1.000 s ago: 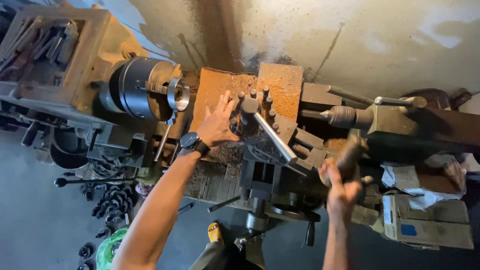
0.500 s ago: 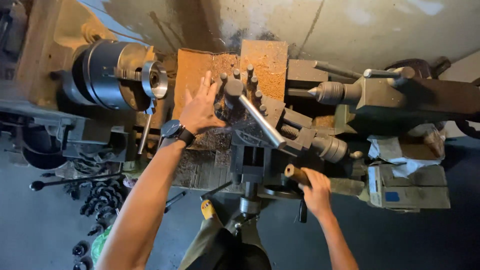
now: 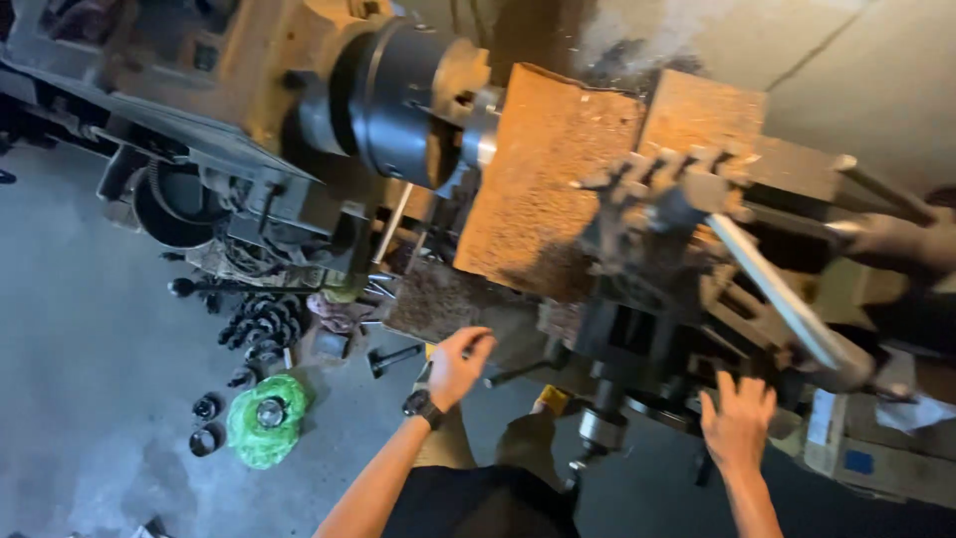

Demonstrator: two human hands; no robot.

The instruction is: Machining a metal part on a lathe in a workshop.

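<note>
I look down on a metal lathe with a dark chuck (image 3: 398,100) and a rusty orange guard plate (image 3: 543,184). The tool post (image 3: 667,204) with its long silver handle (image 3: 777,294) stands right of the plate. My left hand (image 3: 460,364), with a black watch on its wrist, is curled at the machine's front edge, beside the end of a thin dark lever (image 3: 518,375). Whether it grips the lever is unclear. My right hand (image 3: 739,423) is spread flat, fingers apart, against the dark carriage front below the tool post.
On the grey floor at the left lie dark gears and chuck parts (image 3: 261,324), a green bag with a round part (image 3: 264,418) and small rings (image 3: 204,408). A cardboard box (image 3: 876,453) sits at the lower right. The tailstock (image 3: 896,239) reaches in from the right.
My left hand came off the tool post and dropped to the machine's front edge. My right hand let go of the crank handle and spread open. The view shifted left and closer.
</note>
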